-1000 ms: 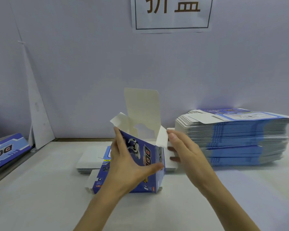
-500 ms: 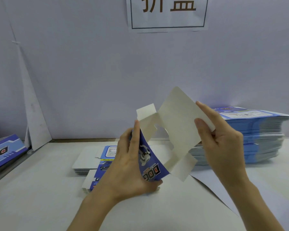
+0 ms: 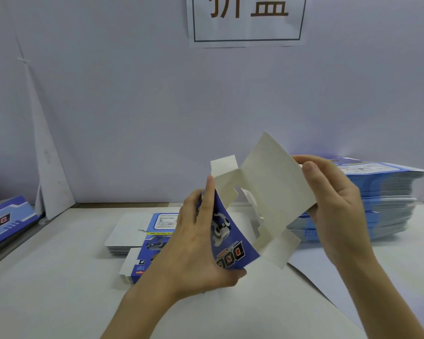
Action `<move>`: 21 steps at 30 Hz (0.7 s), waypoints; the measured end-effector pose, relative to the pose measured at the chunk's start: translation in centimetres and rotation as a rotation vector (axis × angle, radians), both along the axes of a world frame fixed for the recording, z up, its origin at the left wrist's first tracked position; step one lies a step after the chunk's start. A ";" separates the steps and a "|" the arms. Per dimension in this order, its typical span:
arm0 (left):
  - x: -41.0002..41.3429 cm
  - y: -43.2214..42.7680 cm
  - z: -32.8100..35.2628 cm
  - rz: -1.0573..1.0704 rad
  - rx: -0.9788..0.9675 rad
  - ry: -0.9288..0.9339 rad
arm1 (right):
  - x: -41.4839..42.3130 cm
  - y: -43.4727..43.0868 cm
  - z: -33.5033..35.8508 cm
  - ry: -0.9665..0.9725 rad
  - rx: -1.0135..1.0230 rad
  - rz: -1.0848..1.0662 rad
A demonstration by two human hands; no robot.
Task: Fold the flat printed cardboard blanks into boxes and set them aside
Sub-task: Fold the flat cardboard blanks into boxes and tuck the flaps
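**Card and paper, sheen and matt**

The half-folded blue printed cardboard blank is seen to be thin card. Its printed outer face is smooth with a slight sheen, while its off-white inner face is left matt and uncoated. The same printed card is seen in the tall stack of flat blue blanks and the low pile of flat blanks. The white tabletop is shown smooth and matt. The white wall sign is made of plain matt paper.

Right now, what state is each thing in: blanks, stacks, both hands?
Blue printed cardboard blank: half opened, flaps unfolded, held in the air.
Left hand: grips the blank's printed body.
Right hand: pinches its large white flap.
Tall stack of blue blanks at right: flat, unfolded.
Low pile of blanks behind left hand: flat, unfolded.
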State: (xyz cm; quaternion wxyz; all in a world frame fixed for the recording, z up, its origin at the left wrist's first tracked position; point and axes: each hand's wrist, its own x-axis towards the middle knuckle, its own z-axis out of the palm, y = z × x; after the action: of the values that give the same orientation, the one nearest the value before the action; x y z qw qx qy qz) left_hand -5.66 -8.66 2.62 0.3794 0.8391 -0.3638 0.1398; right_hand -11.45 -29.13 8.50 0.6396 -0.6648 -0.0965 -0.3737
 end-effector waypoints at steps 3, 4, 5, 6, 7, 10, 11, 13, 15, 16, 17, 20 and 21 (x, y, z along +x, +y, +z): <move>-0.1 0.0 -0.1 -0.004 0.000 -0.005 | -0.1 0.0 0.0 0.165 0.097 0.176; -0.1 0.0 -0.1 -0.006 -0.003 -0.006 | 0.0 -0.2 -0.1 0.173 0.029 0.143; -0.1 0.0 -0.1 -0.009 -0.005 -0.004 | -0.1 -0.1 0.0 0.180 -0.028 0.085; -0.1 0.0 -0.1 -0.010 -0.005 -0.003 | -0.1 -0.4 0.0 0.165 -0.065 0.029; -0.1 0.0 -0.1 -0.011 -0.003 -0.001 | -0.2 -0.5 0.1 0.167 -0.054 -0.003; -0.1 -0.1 -0.1 -0.013 -0.003 -0.008 | -0.3 -0.7 0.1 0.165 0.007 0.038; -0.1 -0.1 -0.2 -0.014 -0.001 -0.009 | -0.3 -0.3 0.2 0.167 0.015 0.053; 0.0 0.0 -0.3 -0.018 0.003 0.001 | -0.2 0.5 0.0 0.155 0.021 0.051; 0.2 0.1 -0.3 -0.019 -0.005 0.006 | 0.0 1.1 -0.3 0.093 0.033 -0.009; 0.3 0.3 -0.3 -0.017 -0.007 0.005 | 0.1 1.2 -0.3 0.056 0.024 -0.045; 0.4 0.4 -0.3 -0.018 -0.011 0.006 | 0.1 1.1 -0.4 0.032 0.005 -0.068; 0.7 0.5 -0.2 -0.032 -0.018 0.010 | 0.1 0.5 -0.3 0.086 0.074 -0.007; 0.7 0.6 -0.2 -0.036 -0.017 0.013 | 0.2 0.3 -0.4 0.141 0.159 0.053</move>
State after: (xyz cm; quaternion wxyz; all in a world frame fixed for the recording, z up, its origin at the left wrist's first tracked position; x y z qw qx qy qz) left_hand -5.00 -8.09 2.41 0.3915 0.8301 -0.3750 0.1305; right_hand -11.20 -28.83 8.11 0.7052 -0.6337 -0.0385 -0.3155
